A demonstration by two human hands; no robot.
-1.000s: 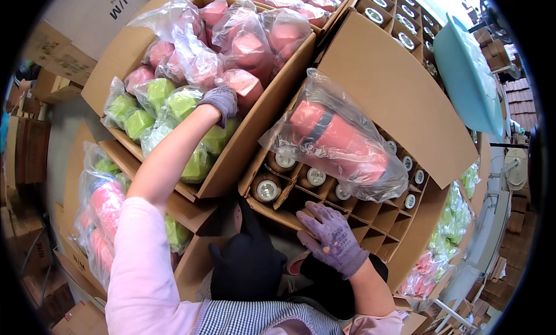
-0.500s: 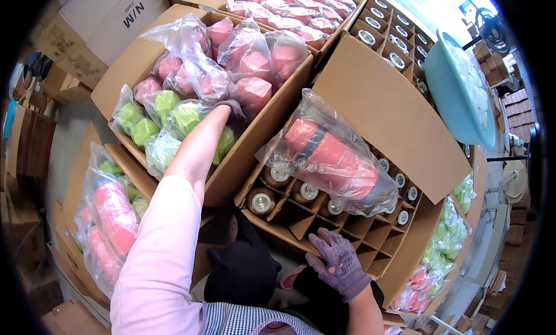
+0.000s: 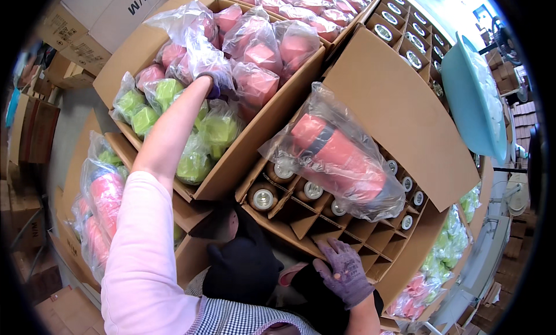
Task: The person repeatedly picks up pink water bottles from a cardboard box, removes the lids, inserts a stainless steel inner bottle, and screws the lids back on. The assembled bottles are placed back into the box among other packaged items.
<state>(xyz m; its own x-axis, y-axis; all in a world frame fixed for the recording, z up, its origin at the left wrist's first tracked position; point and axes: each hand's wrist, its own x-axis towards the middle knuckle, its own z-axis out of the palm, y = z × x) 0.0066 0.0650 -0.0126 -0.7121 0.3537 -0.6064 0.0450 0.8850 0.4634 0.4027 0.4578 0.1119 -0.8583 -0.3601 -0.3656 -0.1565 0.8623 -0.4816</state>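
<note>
My left hand (image 3: pixel 215 85), in a purple-grey glove, reaches into an open carton (image 3: pixel 255 135) of bagged pieces. It touches a clear plastic bag (image 3: pixel 205 60) among pink faceted pieces (image 3: pixel 255 83); its fingers are mostly hidden. Green bagged pieces (image 3: pixel 219 129) lie on the near side of that carton. Gloved too, my right hand (image 3: pixel 346 275) is open, fingers spread at the near edge of a divided carton (image 3: pixel 307 242), holding nothing. Across those dividers lies a large pink piece with a grey band (image 3: pixel 336 155), wrapped in clear plastic. Below it, brown bottle-shaped things (image 3: pixel 262 199) with round silvery tops stand in several cells.
Another carton of bagged pink pieces (image 3: pixel 301 5) stands behind. Its right neighbour holds silvery-topped things (image 3: pixel 383 32). A raised cardboard flap (image 3: pixel 399 109) and a light-blue basin (image 3: pixel 472 100) are at the right. More bagged pink pieces (image 3: pixel 107 199) lie at the left.
My left hand has moved back and left, from beside the green pieces to the clear bag by the pink ones. My right hand stays at the divided carton's edge. The view has shifted slightly.
</note>
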